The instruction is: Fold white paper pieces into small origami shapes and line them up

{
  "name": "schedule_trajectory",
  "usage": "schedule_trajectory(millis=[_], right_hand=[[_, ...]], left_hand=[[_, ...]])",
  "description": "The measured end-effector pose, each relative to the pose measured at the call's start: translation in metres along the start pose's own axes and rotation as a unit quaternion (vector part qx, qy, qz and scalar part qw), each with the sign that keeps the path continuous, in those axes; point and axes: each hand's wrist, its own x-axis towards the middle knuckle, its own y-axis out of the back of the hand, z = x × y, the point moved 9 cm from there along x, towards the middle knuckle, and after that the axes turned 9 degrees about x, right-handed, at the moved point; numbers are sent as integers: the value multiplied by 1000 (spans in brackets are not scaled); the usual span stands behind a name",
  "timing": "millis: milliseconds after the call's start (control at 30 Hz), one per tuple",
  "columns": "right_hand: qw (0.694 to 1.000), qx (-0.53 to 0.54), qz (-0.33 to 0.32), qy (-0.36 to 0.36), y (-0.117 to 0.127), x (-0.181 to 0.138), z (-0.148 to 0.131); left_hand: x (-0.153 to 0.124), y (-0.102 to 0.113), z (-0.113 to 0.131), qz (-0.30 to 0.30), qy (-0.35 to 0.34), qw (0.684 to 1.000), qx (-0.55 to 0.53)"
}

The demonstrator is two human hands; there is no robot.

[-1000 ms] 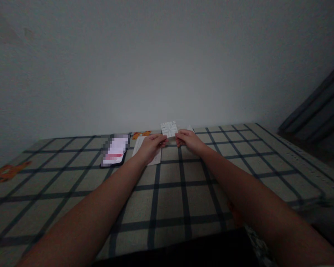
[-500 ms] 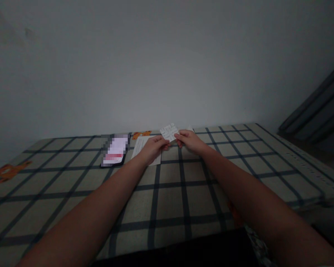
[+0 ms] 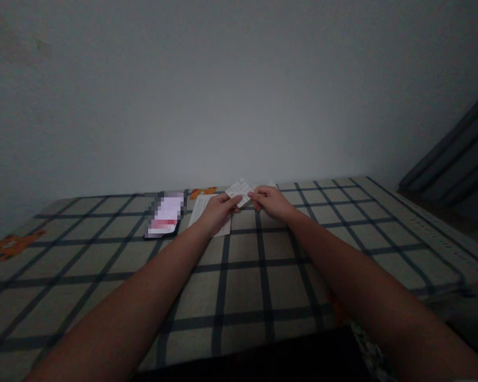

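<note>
"Near the far edge of the checked cloth (image 3: 242, 286), what are the two hands doing?"

"They are close together, with a small white piece (image 3: 238, 188) between them. The left hand (image 3: 217, 213) pinches it at the lower left side, with the thumb lying on top. The right hand (image 3: 271, 201) pinches it at the right corner, between thumb and fingers."

"How does this piece stand?"

"It is turned, so that one corner points away from the person. Its surface has fine dark lines, but they are too small for me to read. Whether it touches the cloth, I cannot tell."

"And what is around the hands?"

"Partly behind the left hand lies a larger white sheet (image 3: 224, 229), flat on the cloth. To the left of this sheet is a phone (image 3: 168, 208) with its screen lit; the picture on it is blurred in blocks. Just behind the right hand a white corner (image 3: 272, 183) shows, but I cannot say of which object."

"Is the cloth only checked?"

"It has also orange figures, one at the far left (image 3: 14, 245) and one beyond the sheet. Behind everything rises a pale wall (image 3: 239, 95)."
</note>
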Motion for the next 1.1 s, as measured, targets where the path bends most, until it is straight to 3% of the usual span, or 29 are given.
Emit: schedule_trajectory(millis=[267, 767, 1000, 1100], right_hand=[[1000, 18, -18, 1, -5, -1, 0], [999, 48, 8, -4, -1, 4, 10], [999, 40, 29, -9, 5, 2, 2], [995, 85, 40, -18, 6, 3, 7]], left_hand=[[0, 8, 4, 10, -35, 999, 38], [-3, 1, 9, 14, -28, 1000, 7], [-1, 10, 7, 34, -31, 996, 80], [-2, 13, 6, 43, -27, 994, 94]])
